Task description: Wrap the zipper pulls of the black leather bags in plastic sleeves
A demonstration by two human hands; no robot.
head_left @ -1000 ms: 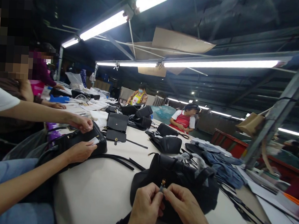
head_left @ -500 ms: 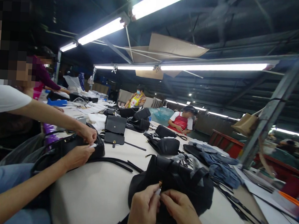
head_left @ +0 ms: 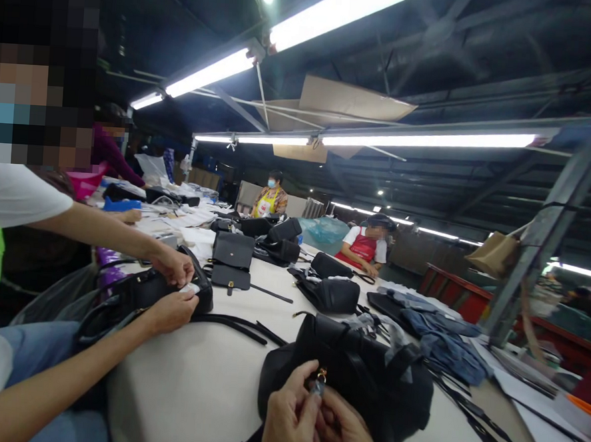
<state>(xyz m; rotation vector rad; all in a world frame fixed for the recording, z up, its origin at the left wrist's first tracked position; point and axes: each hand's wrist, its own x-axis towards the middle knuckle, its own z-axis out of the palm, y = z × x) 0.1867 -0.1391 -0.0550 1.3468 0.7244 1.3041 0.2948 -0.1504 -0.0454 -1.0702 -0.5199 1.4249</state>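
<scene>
A black handbag lies on the white table right before me. Both my hands meet at its front, by a small gold clasp. My left hand pinches a small pale piece just under the clasp, thumb and fingers closed. My right hand is curled beside it, fingers closed against the bag's front; what it holds is hidden.
At my left a co-worker's two hands work on another black bag. Several more black bags and straps lie along the table. Blue cloth is at the right. Other people sit at the far end.
My hands have dropped lower in the frame and drawn closer together at the clasp. The view tilted slightly; the co-worker's hands stayed on their bag.
</scene>
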